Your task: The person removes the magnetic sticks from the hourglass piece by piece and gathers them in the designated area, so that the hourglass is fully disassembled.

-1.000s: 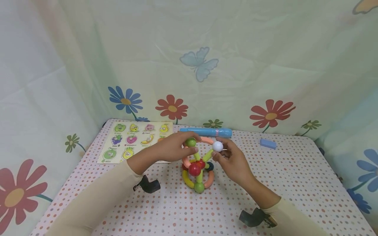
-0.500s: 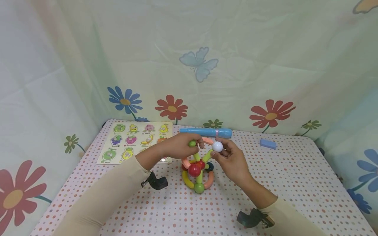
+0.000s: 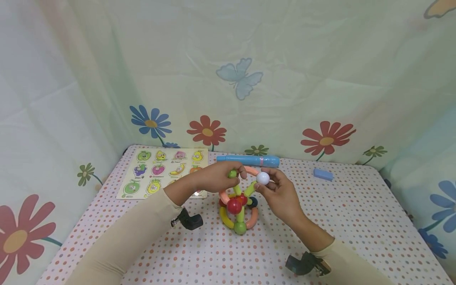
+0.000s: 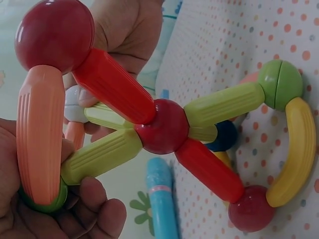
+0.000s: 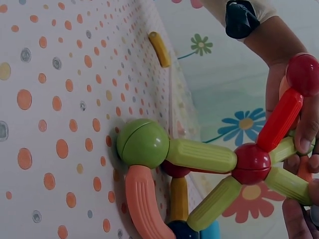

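Currently left hand (image 3: 219, 176) grips glossy green ball (image 3: 232, 173), right hand (image 3: 279, 194) pinches glossy white ball (image 3: 263, 178), both atop multicoloured plastic-looking ball-and-stick frame (image 3: 240, 215), towards far edge of polka-dotted table (image 3: 356, 221); uneven pulling could pop it apart, or tip it against blue cylindrical tube (image 3: 246, 160)

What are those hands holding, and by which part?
A toy frame: the left hand grips its upper green ball, the right hand its white ball.
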### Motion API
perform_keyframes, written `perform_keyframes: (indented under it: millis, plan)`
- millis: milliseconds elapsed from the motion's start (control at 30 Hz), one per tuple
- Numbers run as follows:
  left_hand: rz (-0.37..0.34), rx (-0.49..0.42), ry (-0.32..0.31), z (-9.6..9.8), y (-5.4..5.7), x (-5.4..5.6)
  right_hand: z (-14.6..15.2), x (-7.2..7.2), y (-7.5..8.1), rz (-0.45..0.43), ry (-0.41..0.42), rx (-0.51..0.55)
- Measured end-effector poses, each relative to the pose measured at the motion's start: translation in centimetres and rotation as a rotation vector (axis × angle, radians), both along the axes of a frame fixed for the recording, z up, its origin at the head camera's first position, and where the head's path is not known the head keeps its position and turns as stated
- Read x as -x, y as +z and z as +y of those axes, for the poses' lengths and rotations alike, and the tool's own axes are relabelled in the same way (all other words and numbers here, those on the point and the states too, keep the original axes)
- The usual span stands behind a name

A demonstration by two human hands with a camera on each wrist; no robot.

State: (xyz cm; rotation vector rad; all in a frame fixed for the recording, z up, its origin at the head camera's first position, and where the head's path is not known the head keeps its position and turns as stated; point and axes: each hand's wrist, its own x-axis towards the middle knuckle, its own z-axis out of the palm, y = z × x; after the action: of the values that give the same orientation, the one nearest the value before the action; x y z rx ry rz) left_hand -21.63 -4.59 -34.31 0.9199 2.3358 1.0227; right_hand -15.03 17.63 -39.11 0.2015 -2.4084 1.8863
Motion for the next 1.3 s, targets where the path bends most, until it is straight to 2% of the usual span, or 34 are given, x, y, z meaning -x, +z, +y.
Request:
perform_keyframes:
  millis: [367,733,833,933,1200,1300]
  plan:
    - [-0.028,-0.036,0.010,-0.1,-0.2,0.1,-0.1,0.0,-0.1,-0.017,-0.063,-0.022]
    - [0.014,-0.040,-0.011,-0.1,-0.3,0.1,0.2,0.0,-0.3,-0.017,-0.040,0.030]
    - [0.022,-0.042,-0.015,-0.1,-0.3,0.1,0.4,0.1,-0.3,0.007,-0.027,0.027]
    - [0.022,-0.051,-0.018,-0.1,-0.3,0.1,0.7,0.2,-0.3,0.048,-0.038,-0.017]
    - [0.006,-0.037,0.021,-0.1,-0.5,0.0,3.0,0.9,-0.4,0.161,-0.146,-0.317]
    - [0.011,-0.034,0.028,-0.1,-0.5,0.0,4.1,1.4,-0.6,0.177,-0.166,-0.389]
